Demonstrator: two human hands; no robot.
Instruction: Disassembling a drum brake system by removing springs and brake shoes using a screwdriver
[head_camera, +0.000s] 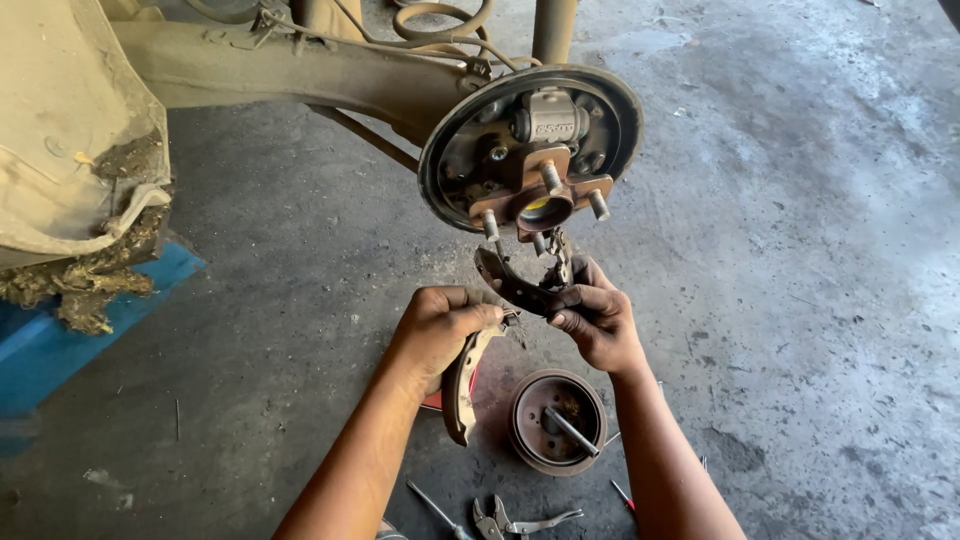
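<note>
A round dark brake backing plate with a rusty hub, several wheel studs and a grey wheel cylinder hangs at the end of a dusty axle beam. Just below it my left hand grips a curved brake shoe that hangs down. My right hand holds a second curved brake shoe with springs and small fittings attached, right under the hub. The two shoes meet between my hands.
A rusty brake drum lies open side up on the concrete floor with a metal rod inside. Pliers and screwdrivers lie near my forearms. A muddy wheel-arch liner and blue surface are at left.
</note>
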